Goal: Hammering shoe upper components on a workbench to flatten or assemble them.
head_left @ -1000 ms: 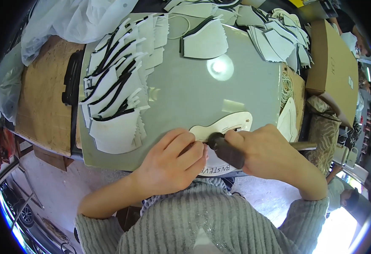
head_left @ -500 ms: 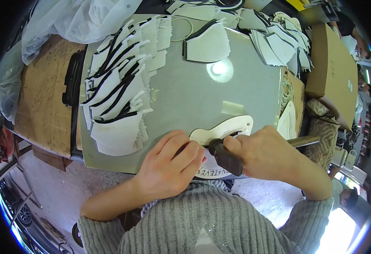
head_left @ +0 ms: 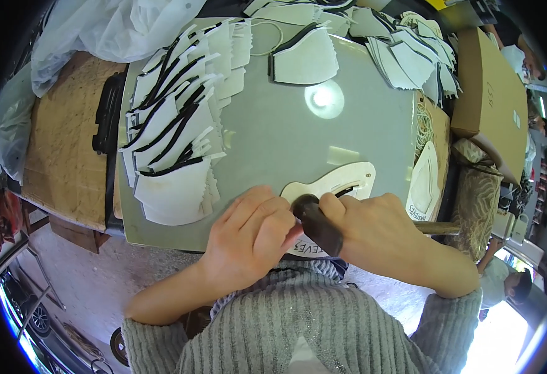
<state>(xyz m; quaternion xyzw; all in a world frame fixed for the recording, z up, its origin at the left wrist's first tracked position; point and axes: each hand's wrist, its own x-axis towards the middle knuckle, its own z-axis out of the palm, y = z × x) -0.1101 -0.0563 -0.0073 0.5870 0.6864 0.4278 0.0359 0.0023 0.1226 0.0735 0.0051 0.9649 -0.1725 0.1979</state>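
Observation:
My right hand is wrapped round a hammer close to its dark head, and the wooden handle sticks out to the right past my wrist. The hammer head lies over a curved cream template with a slot, at the table's near edge. Part of a white lettered piece shows below the head. Beside the head, my left hand is closed with fingers bent and pinched at the template's left end. What it pinches is hidden behind the fingers.
Overlapping white pieces with black edging cover the grey table's left side. One similar piece lies at the back, more piles at the back right. Another template, a cardboard box and a plastic bag stand around.
The hammer head and my right hand have shifted slightly left, toward my left hand. My left hand stays nearly in place. The template's right end appears slightly raised.

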